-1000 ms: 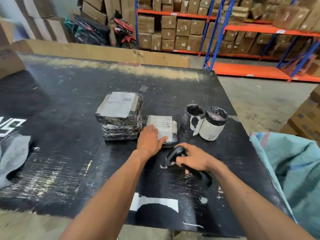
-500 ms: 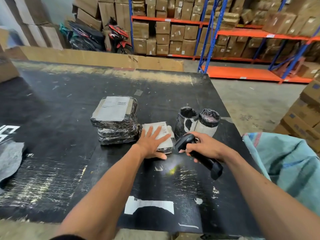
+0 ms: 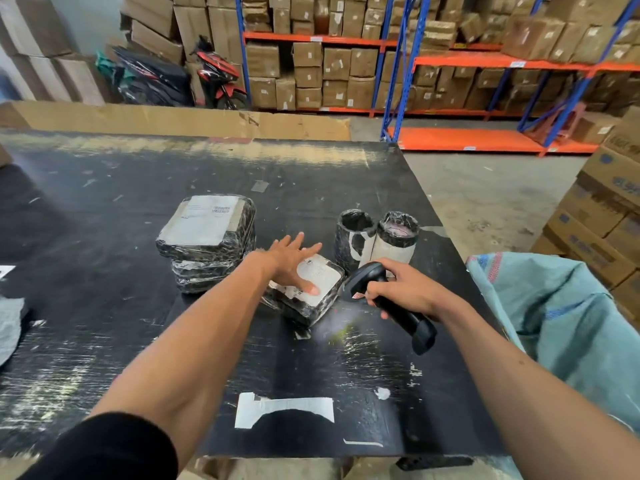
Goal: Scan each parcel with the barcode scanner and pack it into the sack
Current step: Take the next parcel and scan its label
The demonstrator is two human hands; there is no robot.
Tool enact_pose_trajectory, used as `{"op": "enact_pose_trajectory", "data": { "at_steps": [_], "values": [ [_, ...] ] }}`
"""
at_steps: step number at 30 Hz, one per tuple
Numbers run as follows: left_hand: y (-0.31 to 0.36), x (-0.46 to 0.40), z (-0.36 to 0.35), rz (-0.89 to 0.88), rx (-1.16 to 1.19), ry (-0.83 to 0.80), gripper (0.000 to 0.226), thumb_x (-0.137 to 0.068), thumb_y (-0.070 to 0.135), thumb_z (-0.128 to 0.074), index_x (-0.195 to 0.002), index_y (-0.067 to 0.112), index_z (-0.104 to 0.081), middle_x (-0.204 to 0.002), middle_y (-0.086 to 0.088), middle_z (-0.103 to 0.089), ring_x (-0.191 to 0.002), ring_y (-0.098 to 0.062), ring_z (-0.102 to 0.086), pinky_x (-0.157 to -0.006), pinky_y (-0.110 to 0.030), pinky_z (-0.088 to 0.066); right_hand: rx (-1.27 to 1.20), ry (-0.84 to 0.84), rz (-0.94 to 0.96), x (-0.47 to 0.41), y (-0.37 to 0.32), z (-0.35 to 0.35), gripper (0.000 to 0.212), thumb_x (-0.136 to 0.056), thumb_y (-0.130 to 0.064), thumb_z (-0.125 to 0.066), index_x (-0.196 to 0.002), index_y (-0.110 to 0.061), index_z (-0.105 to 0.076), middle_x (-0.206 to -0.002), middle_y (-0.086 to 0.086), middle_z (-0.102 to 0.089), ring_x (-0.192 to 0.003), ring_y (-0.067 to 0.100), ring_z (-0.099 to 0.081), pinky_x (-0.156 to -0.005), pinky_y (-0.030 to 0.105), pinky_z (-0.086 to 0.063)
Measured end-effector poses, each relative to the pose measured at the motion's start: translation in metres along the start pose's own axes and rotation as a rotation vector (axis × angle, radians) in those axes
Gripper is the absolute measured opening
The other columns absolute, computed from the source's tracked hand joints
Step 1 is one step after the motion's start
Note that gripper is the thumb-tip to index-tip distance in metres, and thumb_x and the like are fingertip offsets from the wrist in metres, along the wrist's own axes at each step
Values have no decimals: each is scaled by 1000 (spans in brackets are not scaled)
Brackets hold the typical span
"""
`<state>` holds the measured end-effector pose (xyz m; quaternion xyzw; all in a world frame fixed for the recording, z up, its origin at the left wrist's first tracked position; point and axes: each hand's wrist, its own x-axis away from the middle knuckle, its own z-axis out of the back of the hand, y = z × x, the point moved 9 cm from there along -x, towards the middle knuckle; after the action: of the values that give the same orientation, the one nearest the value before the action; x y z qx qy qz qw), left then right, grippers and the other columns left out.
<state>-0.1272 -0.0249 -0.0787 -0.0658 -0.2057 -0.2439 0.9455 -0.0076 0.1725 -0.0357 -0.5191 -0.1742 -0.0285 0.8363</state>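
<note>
A small flat parcel (image 3: 317,284) in black wrap with a white label lies tilted on the black table (image 3: 104,258). My left hand (image 3: 289,259) rests flat on its label with fingers spread. My right hand (image 3: 403,289) grips the black barcode scanner (image 3: 391,303), its head right beside the parcel and its light falling on the table in front. A stack of black-wrapped parcels (image 3: 207,240) sits to the left. Two cylindrical parcels (image 3: 377,239) stand upright behind the scanner. The teal woven sack (image 3: 561,313) hangs open at the table's right edge.
A grey bag (image 3: 10,327) lies at the table's left edge. A white torn label (image 3: 284,408) is stuck near the front edge. Cardboard boxes (image 3: 602,223) are stacked on the right; shelving with cartons and a motorbike (image 3: 218,77) stand beyond the table.
My right hand lifted the scanner off the table and aimed it at the small parcel. My left hand spread flat and turned the parcel, which now lies angled and closer to me.
</note>
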Motion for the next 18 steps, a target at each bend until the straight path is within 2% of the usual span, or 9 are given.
{"op": "enact_pose_trajectory", "data": {
  "at_steps": [3,5,7,11,14,16,18],
  "values": [
    [-2,0,-12,-36,50,0,113,-79,85,-49,-161,33,8,-171,-7,3,-156,-33,-2,-125,-54,-10,3,-4,20,-2,-4,-7,33,-90,-4,-65,-122,-9,-63,-85,13,-73,-67,23,-66,-66,38,-59],
    [-4,4,-12,42,-48,9,121,-72,94,-42,-162,31,8,-167,-13,-8,-150,-37,-15,-121,-53,-20,16,-9,30,-4,-8,-10,33,-91,-3,-64,-124,-10,-61,-85,13,-72,-65,16,-67,-63,33,-58],
    [-4,11,-12,137,-105,-17,126,-67,100,-35,-163,28,5,-162,-21,-14,-145,-41,-21,-118,-52,-22,39,-9,23,-9,-9,-10,34,-91,-6,-64,-125,-11,-61,-85,11,-74,-62,17,-66,-62,32,-57],
    [-4,29,-27,303,223,-18,142,-54,104,-43,-161,15,-14,-165,-21,-4,-147,-46,-25,-116,-55,-31,55,-22,33,-16,-16,-7,34,-90,-9,-66,-124,-14,-63,-97,19,-78,-71,24,-67,-70,41,-60],
    [-6,40,-36,408,395,79,150,-49,104,-48,-156,3,-16,-157,-22,-28,-138,-40,-44,-109,-51,-44,47,-13,43,-15,-25,-6,35,-93,-2,-64,-127,-7,-60,-107,29,-75,-60,6,-69,-57,27,-56],
    [-8,41,-44,353,470,108,148,-52,101,-53,-160,14,-1,-156,-23,-34,-139,-40,-44,-110,-52,-41,25,-8,41,-15,-29,-6,34,-95,0,-63,-129,-4,-58,-109,33,-73,-56,2,-68,-52,23,-53],
    [-8,44,-55,183,576,25,144,-54,93,-66,-156,41,21,-164,-19,-23,-151,-40,-23,-120,-56,-25,1,-16,37,-17,-30,-6,35,-95,-2,-64,-129,-5,-58,-107,30,-75,-59,10,-68,-54,26,-53]
  ]
}}
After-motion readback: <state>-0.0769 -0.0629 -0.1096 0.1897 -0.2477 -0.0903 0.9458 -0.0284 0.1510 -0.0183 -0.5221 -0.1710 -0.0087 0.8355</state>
